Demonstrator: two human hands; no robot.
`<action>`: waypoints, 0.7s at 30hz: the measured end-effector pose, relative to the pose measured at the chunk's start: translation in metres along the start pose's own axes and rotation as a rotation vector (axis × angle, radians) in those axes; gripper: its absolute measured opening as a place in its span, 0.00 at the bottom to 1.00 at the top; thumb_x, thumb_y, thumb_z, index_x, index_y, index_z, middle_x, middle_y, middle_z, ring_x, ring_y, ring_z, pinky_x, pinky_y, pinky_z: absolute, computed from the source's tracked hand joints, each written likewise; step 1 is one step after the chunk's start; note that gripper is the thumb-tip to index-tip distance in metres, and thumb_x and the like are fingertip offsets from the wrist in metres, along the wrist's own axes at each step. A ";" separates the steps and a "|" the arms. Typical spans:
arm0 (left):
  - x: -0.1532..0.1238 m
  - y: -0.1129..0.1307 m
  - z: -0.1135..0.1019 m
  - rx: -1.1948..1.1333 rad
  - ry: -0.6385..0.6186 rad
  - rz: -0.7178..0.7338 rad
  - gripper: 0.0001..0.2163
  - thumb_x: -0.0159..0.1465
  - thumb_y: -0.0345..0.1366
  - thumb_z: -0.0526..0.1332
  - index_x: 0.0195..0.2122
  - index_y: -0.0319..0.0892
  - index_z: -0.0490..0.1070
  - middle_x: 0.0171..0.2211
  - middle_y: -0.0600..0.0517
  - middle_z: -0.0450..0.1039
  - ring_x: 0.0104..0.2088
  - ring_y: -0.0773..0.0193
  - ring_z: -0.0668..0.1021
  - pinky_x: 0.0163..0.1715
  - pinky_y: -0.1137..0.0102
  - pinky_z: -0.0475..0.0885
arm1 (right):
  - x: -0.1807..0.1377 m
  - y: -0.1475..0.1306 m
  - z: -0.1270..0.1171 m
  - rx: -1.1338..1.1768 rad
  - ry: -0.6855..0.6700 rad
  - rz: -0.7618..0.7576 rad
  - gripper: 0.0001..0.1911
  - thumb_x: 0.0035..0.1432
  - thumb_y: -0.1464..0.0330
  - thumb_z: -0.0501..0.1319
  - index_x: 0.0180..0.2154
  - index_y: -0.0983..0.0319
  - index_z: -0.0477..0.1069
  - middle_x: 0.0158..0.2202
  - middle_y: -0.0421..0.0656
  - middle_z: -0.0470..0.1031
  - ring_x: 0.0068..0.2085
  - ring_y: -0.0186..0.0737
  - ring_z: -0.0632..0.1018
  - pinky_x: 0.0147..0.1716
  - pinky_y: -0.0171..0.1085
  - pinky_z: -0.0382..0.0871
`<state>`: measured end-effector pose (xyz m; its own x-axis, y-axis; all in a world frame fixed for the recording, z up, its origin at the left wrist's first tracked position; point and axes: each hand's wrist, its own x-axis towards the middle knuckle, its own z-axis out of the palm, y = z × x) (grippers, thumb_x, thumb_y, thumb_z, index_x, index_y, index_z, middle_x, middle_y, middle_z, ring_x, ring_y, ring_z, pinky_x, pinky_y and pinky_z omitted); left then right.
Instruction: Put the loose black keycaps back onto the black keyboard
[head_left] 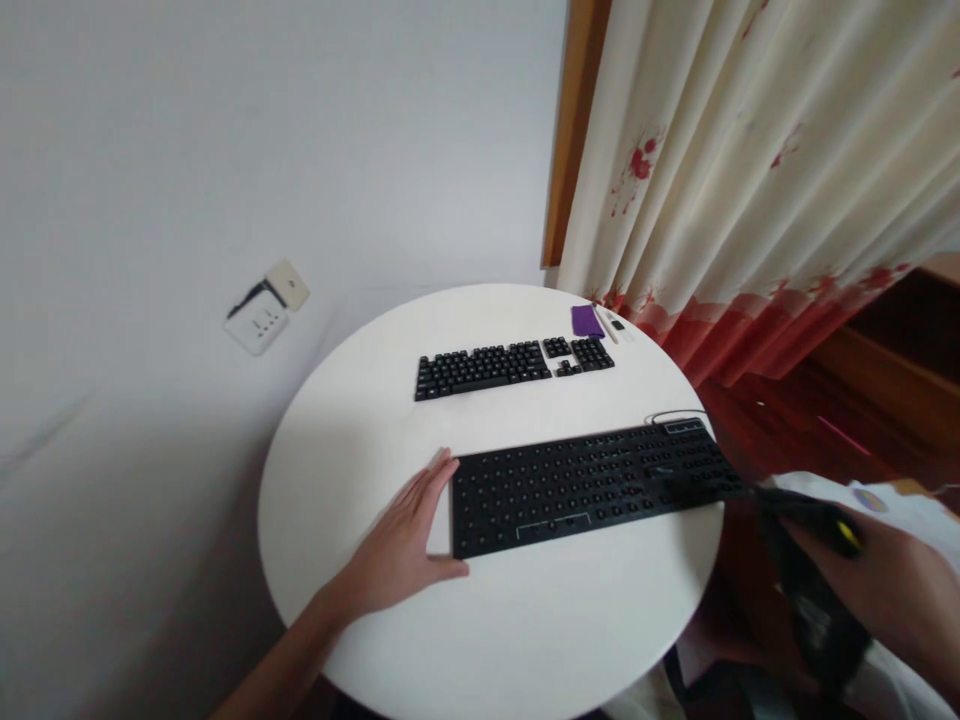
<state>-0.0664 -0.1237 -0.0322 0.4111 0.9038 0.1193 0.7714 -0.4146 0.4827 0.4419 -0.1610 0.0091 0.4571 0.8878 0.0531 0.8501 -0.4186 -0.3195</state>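
Note:
A black keyboard base (592, 480) without its keycaps lies across the white round table. My left hand (405, 540) grips its left end, with fingers at the far corner and thumb at the near one. My right hand (892, 570) holds a black handheld blower (814, 600) with a yellow spot, blurred by motion. Its narrow nozzle points left and reaches toward the right end of the base; whether it touches cannot be told. Behind the base, loose black keycaps (487, 370) are laid out in keyboard order.
A purple cloth (586, 321), a white pen-like tool (606, 324) and small bits lie at the table's (360, 440) far right edge. A thin cable (675, 412) curls behind the base. Wall sockets (259, 318) are at left, a curtain (697, 180) at right.

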 end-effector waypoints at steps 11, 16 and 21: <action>0.003 0.035 -0.012 -0.439 0.128 -0.094 0.36 0.64 0.43 0.61 0.69 0.51 0.41 0.69 0.42 0.47 0.67 0.46 0.54 0.61 0.47 0.60 | -0.026 -0.170 0.011 0.855 -0.176 -0.262 0.19 0.52 0.54 0.63 0.34 0.63 0.80 0.34 0.46 0.82 0.36 0.48 0.80 0.35 0.41 0.74; 0.017 0.077 -0.005 -0.798 0.109 -0.098 0.26 0.68 0.48 0.54 0.66 0.48 0.53 0.64 0.42 0.59 0.64 0.51 0.62 0.63 0.53 0.58 | -0.046 -0.228 0.047 1.143 -0.307 -0.224 0.23 0.54 0.51 0.62 0.38 0.65 0.80 0.35 0.48 0.82 0.38 0.49 0.81 0.37 0.41 0.74; 0.013 0.101 0.016 -0.892 0.131 -0.210 0.34 0.63 0.44 0.63 0.67 0.46 0.49 0.59 0.41 0.65 0.57 0.51 0.71 0.57 0.57 0.66 | -0.069 -0.246 0.072 1.236 -0.343 -0.194 0.28 0.56 0.47 0.59 0.35 0.65 0.80 0.32 0.47 0.81 0.35 0.48 0.80 0.34 0.40 0.73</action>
<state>0.0250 -0.1555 0.0042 0.2050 0.9785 0.0246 0.1421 -0.0546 0.9883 0.1819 -0.1055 0.0157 0.1085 0.9940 0.0120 0.0078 0.0112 -0.9999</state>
